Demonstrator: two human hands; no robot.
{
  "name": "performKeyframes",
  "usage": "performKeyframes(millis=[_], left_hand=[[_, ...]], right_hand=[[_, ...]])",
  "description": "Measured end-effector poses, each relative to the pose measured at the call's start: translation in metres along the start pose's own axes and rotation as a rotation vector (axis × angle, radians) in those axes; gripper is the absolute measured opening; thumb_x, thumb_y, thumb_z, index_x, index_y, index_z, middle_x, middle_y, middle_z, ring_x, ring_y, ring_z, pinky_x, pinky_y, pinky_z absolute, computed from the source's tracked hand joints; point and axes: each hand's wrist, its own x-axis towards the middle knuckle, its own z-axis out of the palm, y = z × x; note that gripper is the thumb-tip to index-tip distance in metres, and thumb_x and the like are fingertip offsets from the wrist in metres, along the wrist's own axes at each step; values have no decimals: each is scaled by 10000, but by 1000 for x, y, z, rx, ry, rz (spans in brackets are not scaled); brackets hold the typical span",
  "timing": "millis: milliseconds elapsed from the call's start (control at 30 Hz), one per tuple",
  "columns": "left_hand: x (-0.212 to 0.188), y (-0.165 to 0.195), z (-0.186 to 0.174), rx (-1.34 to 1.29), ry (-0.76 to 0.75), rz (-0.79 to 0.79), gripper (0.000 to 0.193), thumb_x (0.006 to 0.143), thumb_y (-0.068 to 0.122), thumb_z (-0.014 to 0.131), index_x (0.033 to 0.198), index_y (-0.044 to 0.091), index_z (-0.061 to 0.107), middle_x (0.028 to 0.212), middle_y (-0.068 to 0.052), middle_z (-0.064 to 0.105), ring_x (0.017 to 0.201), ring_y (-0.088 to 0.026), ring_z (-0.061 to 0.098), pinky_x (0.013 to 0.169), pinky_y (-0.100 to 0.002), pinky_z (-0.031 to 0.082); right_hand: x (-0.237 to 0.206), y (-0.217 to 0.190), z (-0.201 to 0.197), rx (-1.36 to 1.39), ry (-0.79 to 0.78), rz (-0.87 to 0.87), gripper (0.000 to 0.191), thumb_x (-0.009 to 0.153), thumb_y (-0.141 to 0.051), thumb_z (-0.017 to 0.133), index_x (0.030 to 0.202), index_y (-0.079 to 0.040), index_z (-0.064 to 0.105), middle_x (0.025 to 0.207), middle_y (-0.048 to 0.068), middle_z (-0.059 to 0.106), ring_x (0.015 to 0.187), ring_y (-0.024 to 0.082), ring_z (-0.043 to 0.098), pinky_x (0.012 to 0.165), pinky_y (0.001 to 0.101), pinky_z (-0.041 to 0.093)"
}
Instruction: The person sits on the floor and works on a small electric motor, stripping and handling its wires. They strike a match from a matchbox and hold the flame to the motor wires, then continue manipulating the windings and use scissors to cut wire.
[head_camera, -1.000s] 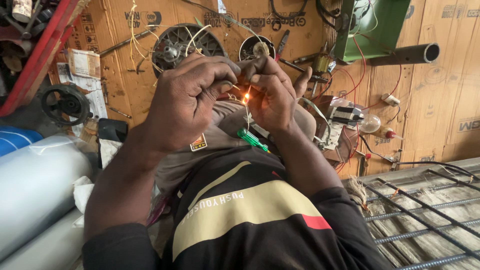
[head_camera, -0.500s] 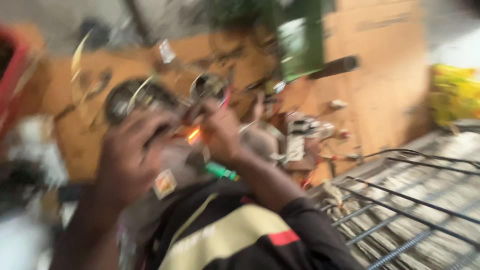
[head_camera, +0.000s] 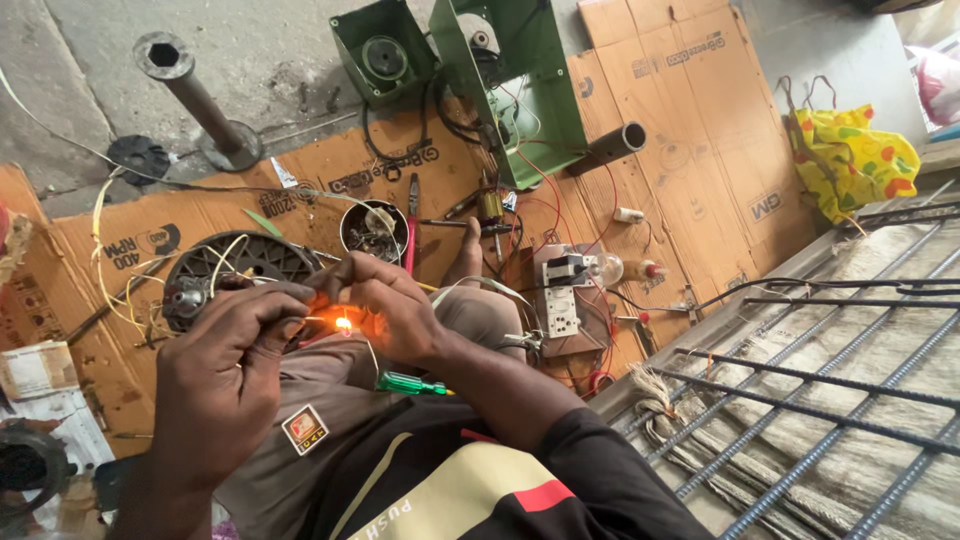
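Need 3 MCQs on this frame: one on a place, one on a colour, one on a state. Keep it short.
1. Where does the screwdriver lie?
A. on the person's lap
B. on the metal grille
C. inside the green housing

2. What colour is the screwdriver's handle?
A. red
B. green
C. black

3. What is the state of the thin wire pinched between the left hand and the right hand?
A. lying loose on the cardboard
B. held with a small flame at it
C. wound on a spool

Answers:
1 A, it rests on the trouser leg just below the right hand.
2 B, the handle is bright green.
3 B, an orange flame glows between the fingertips of both hands.
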Motion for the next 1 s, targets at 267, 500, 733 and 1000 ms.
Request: performKeyframes(millis=[267,500,733,1000], left_hand=[[4,1,1,18,2,58,106,963,32,678,1069,23,690,1070,-125,741,987,-280,734,848,-363,567],[5,3,9,-37,-5,90,171,955,-51,631,1106,4,688,1126,-160,724,1067,-323,716,922,-388,570],[6,3,14,-86,12,160,125,977,-42,660,1095,0,662,1123,-144,732,1064,-312,726,935,-391,578],[8,5,14,-99,19,171,103,991,-38,659,1086,2,657,1104,-137,731,1022,-302,724,901,-378,579]], right_hand=[[-2,-6,0,-102,18,-44,142,956,-76,474,1018,20,559,1150,145,638,1091,224,576,1016,352,464],[-3,-26,-13,-656,-86,-524,159,988,-122,638,999,14,557,1013,97,615,967,201,616,884,326,527],[-14,-37,-16,-81,92,51,165,941,-113,498,1024,6,578,1089,118,615,998,201,573,919,341,468],[-10,-25,-23,27,41,-52,126,939,-109,524,999,-3,557,1064,121,592,997,191,556,944,320,455]])
